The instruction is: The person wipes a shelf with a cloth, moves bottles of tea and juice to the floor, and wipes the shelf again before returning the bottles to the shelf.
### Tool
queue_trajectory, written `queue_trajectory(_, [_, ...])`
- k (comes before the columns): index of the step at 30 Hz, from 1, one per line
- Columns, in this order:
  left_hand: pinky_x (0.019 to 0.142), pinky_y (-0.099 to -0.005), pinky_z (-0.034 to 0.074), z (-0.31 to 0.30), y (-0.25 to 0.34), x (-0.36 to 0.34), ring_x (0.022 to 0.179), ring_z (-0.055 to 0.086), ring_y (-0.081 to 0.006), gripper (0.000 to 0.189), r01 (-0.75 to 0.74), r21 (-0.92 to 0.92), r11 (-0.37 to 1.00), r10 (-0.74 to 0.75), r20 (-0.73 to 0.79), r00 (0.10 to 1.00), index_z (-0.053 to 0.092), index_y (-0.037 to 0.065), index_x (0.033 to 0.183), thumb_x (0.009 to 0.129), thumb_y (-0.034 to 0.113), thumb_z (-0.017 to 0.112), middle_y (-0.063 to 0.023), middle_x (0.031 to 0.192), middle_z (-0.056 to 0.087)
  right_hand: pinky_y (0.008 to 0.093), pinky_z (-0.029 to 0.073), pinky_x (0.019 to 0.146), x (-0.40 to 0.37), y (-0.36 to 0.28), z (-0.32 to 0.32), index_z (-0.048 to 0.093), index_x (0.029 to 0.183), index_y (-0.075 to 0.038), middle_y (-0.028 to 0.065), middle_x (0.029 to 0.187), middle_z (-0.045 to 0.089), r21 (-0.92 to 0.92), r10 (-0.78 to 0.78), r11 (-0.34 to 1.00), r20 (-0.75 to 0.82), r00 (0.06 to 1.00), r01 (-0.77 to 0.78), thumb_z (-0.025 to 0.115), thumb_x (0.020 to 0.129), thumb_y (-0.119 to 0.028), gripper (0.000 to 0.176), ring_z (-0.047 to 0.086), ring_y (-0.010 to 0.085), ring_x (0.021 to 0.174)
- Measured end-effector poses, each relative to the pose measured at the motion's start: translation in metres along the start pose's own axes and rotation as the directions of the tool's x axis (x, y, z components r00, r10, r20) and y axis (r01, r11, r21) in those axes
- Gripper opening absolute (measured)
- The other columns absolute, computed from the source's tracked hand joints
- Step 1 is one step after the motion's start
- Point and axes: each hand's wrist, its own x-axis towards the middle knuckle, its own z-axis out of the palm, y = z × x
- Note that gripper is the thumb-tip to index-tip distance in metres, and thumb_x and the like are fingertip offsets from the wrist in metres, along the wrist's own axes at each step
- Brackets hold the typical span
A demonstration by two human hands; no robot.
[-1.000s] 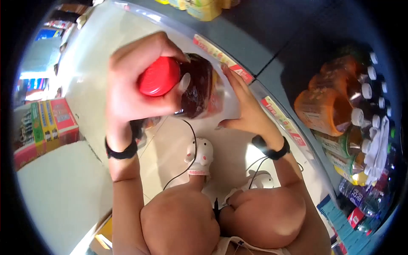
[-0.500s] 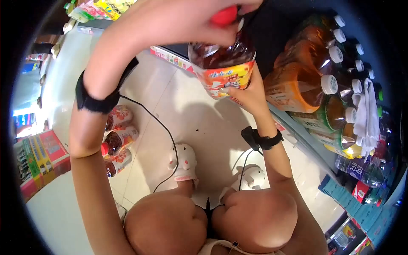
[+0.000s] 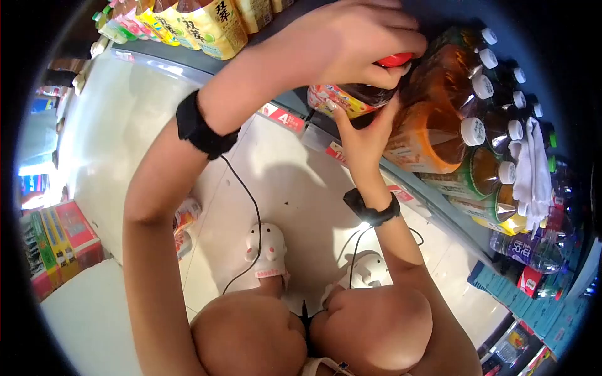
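A large bottle of dark drink (image 3: 348,103) with a red cap and a red-and-yellow label is at the shelf, in both my hands. My left hand (image 3: 370,44) is closed round the neck just under the red cap (image 3: 395,60). Lower down, my right hand (image 3: 370,128) grips the body of the bottle, its thumb against the label. Part of the bottle is hidden behind my fingers. To its right stands a big bottle of amber drink (image 3: 426,135) with an orange label and white cap.
Several more white-capped bottles (image 3: 473,169) line the shelf on the right, with a white cloth (image 3: 533,169) over some. Yellow cartons (image 3: 216,28) stand at the upper left. Bottles on the floor (image 3: 186,216) are partly behind my left arm. Cables (image 3: 251,188) hang from both wristbands.
Both hands have carried the bottle up and to the right, from over the floor to the shelf beside the amber bottles. My left arm now covers more of the floor bottles.
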Motion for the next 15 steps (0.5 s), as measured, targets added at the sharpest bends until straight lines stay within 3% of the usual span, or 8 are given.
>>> queue_trajectory(2, [0.094,-0.0372,0.043,0.003,0.005,-0.015,0.092,0.055,-0.0317,0.041,0.095,-0.005,0.995,-0.095,-0.161,0.982,0.057,0.0,0.112,0.082,0.027,0.06,-0.0171,0.101,0.06,0.0429,0.031,0.104,0.005,-0.023,-0.013,0.02,0.143,0.004,0.0273,0.138,0.029,-0.104,-0.159,0.982,-0.01,0.987,0.157,0.072,0.073,-0.009,0.089,0.036,0.0413,0.123])
queue_trajectory(4, [0.093,-0.033,0.044,0.014,0.006,-0.04,0.112,0.054,-0.026,0.063,0.236,-0.081,0.968,-0.249,-0.312,0.917,0.05,0.003,0.127,0.068,0.006,0.073,-0.0141,0.121,0.055,0.0443,0.032,0.103,0.006,-0.039,-0.024,0.022,0.143,0.004,0.0276,0.139,0.028,-0.165,-0.293,0.941,0.037,0.955,0.295,0.07,0.074,-0.009,0.085,0.037,0.0434,0.122])
queue_trajectory(6, [0.1,-0.0342,0.041,0.039,0.008,-0.08,0.124,0.046,-0.0228,0.085,0.335,-0.644,0.688,-0.565,-0.186,0.804,0.031,0.005,0.143,0.07,0.009,0.075,-0.0124,0.137,0.045,0.044,0.031,0.105,0.015,-0.056,-0.032,0.033,0.14,0.001,0.0251,0.145,0.024,-0.159,-0.399,0.896,0.123,0.909,0.415,0.069,0.073,-0.004,0.077,0.032,0.04,0.13])
queue_trajectory(8, [0.105,-0.035,0.036,0.057,0.019,-0.108,0.126,0.045,-0.0259,0.098,0.492,-0.645,0.585,-0.68,-0.059,0.731,0.028,0.003,0.143,0.065,0.025,0.083,-0.0153,0.138,0.044,0.0445,0.033,0.104,0.016,-0.062,-0.033,0.04,0.138,-0.004,0.0255,0.145,0.025,-0.23,-0.471,0.837,0.158,0.868,0.496,0.07,0.069,0.001,0.076,0.034,0.0415,0.129])
queue_trajectory(9, [0.104,-0.0352,0.037,0.074,0.016,-0.123,0.127,0.044,-0.0284,0.1,0.538,-0.589,0.603,-0.641,0.045,0.766,0.026,0.004,0.144,0.065,0.025,0.083,-0.0168,0.141,0.041,0.0447,0.034,0.104,0.017,-0.063,-0.032,0.045,0.136,-0.008,0.0262,0.144,0.027,-0.243,-0.497,0.814,0.182,0.849,0.528,0.071,0.066,0.004,0.076,0.035,0.043,0.129])
queue_trajectory(11, [0.091,-0.0377,0.046,0.086,0.021,-0.123,0.112,0.055,-0.0342,0.092,0.584,-0.466,0.665,-0.663,-0.008,0.749,0.031,0.0,0.138,0.066,0.026,0.082,-0.0198,0.122,0.054,0.0428,0.04,0.096,0.011,-0.064,-0.033,0.055,0.124,-0.008,0.0216,0.129,0.044,-0.255,-0.552,0.765,0.211,0.806,0.591,0.067,0.069,0.0,0.057,0.046,0.0384,0.117])
queue_trajectory(12, [0.085,-0.0393,0.05,0.09,0.02,-0.124,0.104,0.06,-0.0359,0.086,0.644,-0.493,0.585,-0.722,0.044,0.69,0.035,-0.002,0.133,0.066,0.026,0.082,-0.0209,0.11,0.061,0.044,0.044,0.09,0.003,-0.06,-0.032,0.061,0.115,-0.006,0.0187,0.12,0.052,-0.218,-0.577,0.757,0.219,0.787,0.616,0.064,0.071,-0.004,0.044,0.052,0.035,0.11])
queue_trajectory(15, [0.072,-0.0433,0.052,0.059,0.015,-0.086,0.084,0.063,-0.0393,0.07,0.899,-0.277,0.339,-0.777,0.457,0.433,0.043,-0.003,0.117,0.067,0.027,0.081,-0.0207,0.087,0.065,0.0372,0.044,0.089,-0.01,-0.055,-0.028,0.061,0.105,-0.005,0.0119,0.101,0.05,-0.541,-0.115,0.702,0.556,0.823,0.464,0.065,0.071,-0.005,0.034,0.053,0.0282,0.097])
